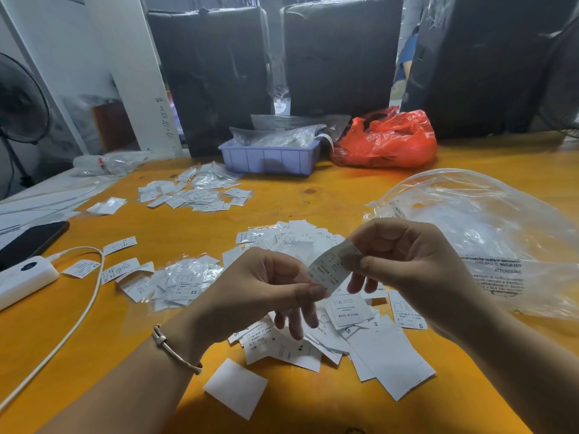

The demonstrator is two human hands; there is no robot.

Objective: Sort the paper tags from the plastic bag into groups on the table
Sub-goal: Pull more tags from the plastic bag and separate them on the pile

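Orange table (344, 189): left hand (263, 289) and right hand (404, 255) pinch one paper tag (329, 270) by opposite ends between thumb and fingertips; judged featherlight, limp, best gripped at edges.

From the big tag pile (316, 245), you have bare surface (282, 198) toward the blue tray (269, 158). The clear bag (488, 233) blocks its right side. A white cable (78, 308) and small tag heaps (175, 280) block its left.

Red bag (385, 142), blue tray (269, 159), phone (31, 241)
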